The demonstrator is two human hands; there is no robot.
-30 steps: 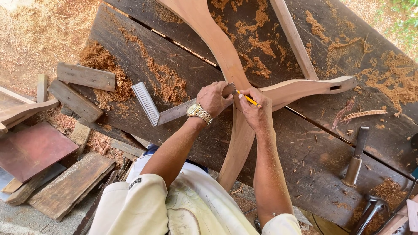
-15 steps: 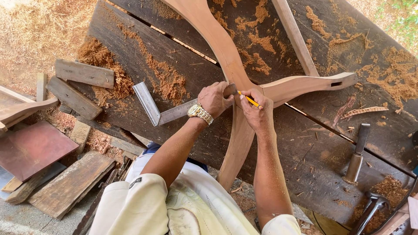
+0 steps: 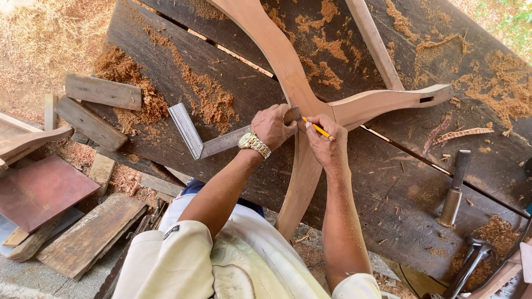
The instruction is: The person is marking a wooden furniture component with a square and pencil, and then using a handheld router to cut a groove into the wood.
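A curved wooden piece (image 3: pixel 299 111), pale and smooth, lies across a dark plank workbench (image 3: pixel 388 188) strewn with sawdust, its branching arm reaching toward the right. The person's left hand (image 3: pixel 271 126), a gold wristwatch (image 3: pixel 254 144) on the wrist, presses a metal try square (image 3: pixel 208 141) flat against the piece, fingers closed down over the blade. The right hand (image 3: pixel 327 145) pinches a yellow pencil (image 3: pixel 318 128) between closed fingers, its tip touching the wood just beside the square's blade. A chisel (image 3: pixel 454 191) rests on the bench well to the right, near curled wood shavings (image 3: pixel 457 134). Off the bench's left edge, short wood offcuts (image 3: pixel 102 91) and a reddish board (image 3: pixel 39 191) lie on the sawdust-covered ground.
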